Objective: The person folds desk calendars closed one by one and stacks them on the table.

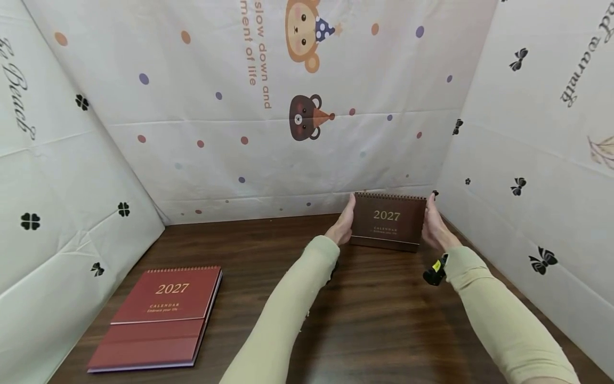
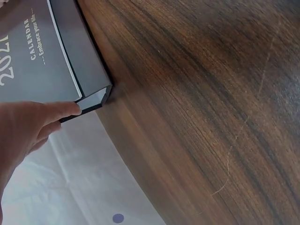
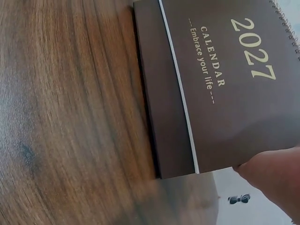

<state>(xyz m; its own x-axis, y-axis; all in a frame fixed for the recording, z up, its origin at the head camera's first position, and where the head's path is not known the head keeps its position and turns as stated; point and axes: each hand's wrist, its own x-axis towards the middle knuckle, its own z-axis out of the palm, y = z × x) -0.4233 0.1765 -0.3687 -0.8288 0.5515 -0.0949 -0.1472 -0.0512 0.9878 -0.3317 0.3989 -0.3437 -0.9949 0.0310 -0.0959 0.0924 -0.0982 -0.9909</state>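
Observation:
A brown desk calendar point(image 1: 389, 223) marked 2027 stands upright like a tent near the back right of the table, spiral binding on top. At its left side edge my left hand point(image 1: 341, 223) holds it; in the left wrist view a finger lies along that edge and other fingers point(image 2: 42, 136) show behind. My right hand point(image 1: 435, 226) holds the opposite side edge, with a fingertip point(image 3: 248, 166) against it in the right wrist view. The right hand's other fingers are mostly hidden. A red desk calendar point(image 1: 163, 304), also marked 2027, lies at the front left, apart from both hands.
The dark wooden table point(image 1: 268, 256) is bounded by a patterned cloth wall point(image 1: 216, 160) at the back, and more cloth on the left point(image 1: 62, 186) and right point(image 1: 508, 149). The brown calendar is close to the back and right cloths.

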